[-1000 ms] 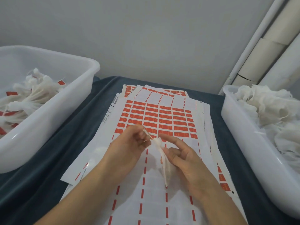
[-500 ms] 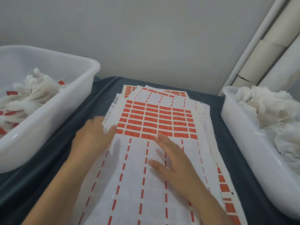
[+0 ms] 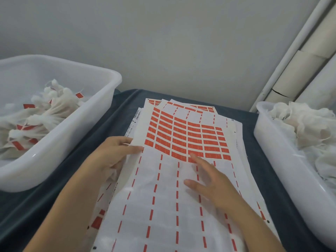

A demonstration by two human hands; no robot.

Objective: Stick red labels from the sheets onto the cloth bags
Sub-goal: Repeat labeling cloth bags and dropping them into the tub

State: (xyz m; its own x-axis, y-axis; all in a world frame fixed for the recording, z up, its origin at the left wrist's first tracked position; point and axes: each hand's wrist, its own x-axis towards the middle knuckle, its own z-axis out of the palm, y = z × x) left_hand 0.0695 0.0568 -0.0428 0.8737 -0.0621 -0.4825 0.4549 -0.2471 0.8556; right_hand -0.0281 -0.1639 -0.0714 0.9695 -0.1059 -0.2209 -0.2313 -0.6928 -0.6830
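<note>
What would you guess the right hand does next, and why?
Probably pick at a red label with a fingertip. The right hand lies open on the top sheet, a finger at the nearest row, while the left hand grips the sheet's left edge.

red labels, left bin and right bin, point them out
red labels point(image 3: 187, 139), head view, middle of the block
left bin point(image 3: 60, 142), head view, front wall
right bin point(image 3: 283, 171), head view, side wall
</note>
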